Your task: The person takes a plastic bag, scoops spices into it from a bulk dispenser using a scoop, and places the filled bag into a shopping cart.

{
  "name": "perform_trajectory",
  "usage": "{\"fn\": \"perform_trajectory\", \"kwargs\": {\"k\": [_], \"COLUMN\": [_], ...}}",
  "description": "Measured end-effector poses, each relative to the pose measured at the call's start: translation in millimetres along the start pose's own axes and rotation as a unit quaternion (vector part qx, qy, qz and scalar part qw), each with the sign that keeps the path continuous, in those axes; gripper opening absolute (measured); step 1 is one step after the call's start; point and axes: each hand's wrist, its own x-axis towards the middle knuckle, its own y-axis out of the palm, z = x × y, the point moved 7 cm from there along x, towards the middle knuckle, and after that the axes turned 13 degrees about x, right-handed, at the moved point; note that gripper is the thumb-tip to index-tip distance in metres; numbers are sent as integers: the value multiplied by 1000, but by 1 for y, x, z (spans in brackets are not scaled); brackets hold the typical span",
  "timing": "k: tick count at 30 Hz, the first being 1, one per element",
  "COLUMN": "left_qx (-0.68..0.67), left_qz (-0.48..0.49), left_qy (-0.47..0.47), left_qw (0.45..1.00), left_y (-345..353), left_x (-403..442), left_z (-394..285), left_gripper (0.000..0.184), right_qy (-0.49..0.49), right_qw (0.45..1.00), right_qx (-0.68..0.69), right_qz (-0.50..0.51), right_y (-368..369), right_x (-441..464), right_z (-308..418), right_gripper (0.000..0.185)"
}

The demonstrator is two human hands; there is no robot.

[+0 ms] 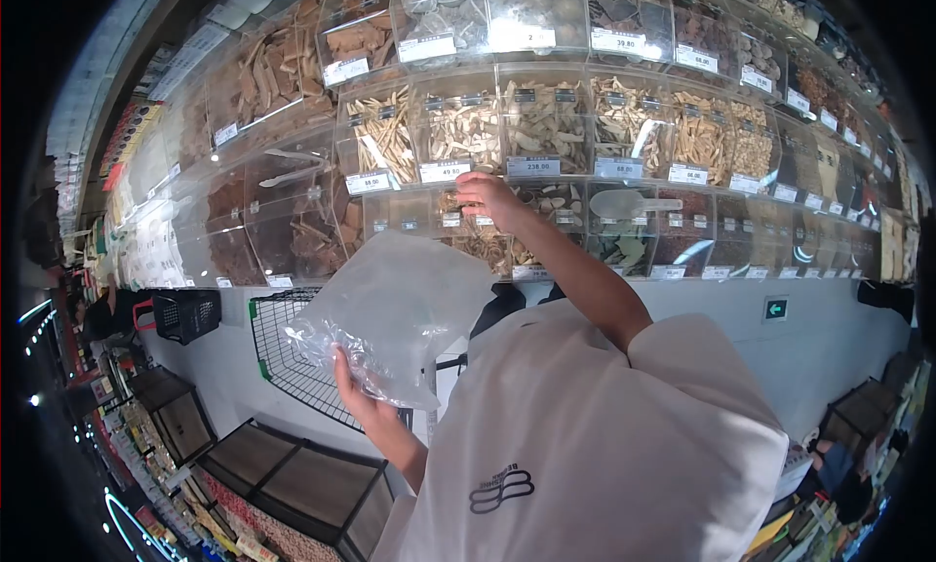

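Note:
My left hand [363, 394] is closed on the lower edge of a clear plastic bag [390, 299]. The bag hangs up and forward, flat and crinkled at the bottom, with nothing visible inside. Over the front of the bins, my right hand [492, 201] reaches out with its fingers apart and nothing seen in them. It is just below a price tag [446, 172] reading 49.80, in front of a bin of pale dried slices [460, 128]. Whether the fingertips touch the clear lid there I cannot tell.
Rows of clear bins with dried goods and price tags curve across the view. A clear scoop [634, 204] lies on a lower bin. Below the counter stand a wire shopping cart [292, 362] and a black basket [187, 315]. Dark-framed display bins [292, 474] stand at lower left.

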Motion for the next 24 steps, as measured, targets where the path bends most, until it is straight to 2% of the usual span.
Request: {"fn": "perform_trajectory", "kwargs": {"k": [1,5,8,14,17,22,24], "left_qx": [0,5,12,25,15,26,22], "left_qz": [5,21,19,34,72,47,41], "left_qy": [-2,1,-5,-2,-11,10,9], "left_qw": [1000,1000,1000,999,997,999,999], "left_y": [-4,-18,-21,-15,3,-9,-5], "left_x": [4,24,40,57,54,63,60], "left_z": [-1,-8,-10,-19,-17,-19,-19], "left_gripper": [39,38,37,39,41,38,39], "right_qy": [-6,-35,-33,-19,-27,-13,37], "right_qw": [999,999,999,998,996,997,992], "right_qx": [35,18,-6,48,-48,-80,-110], "right_qz": [-19,-25,-11,-20,-72,18,43], "right_y": [-2,-3,1,-26,-14,26,45], "right_x": [3,-7,-19,-14,-30,0,28], "right_z": [-1,-5,7,1,16,-9,-32], "right_gripper": [31,26,24,24,26,33,35]}}
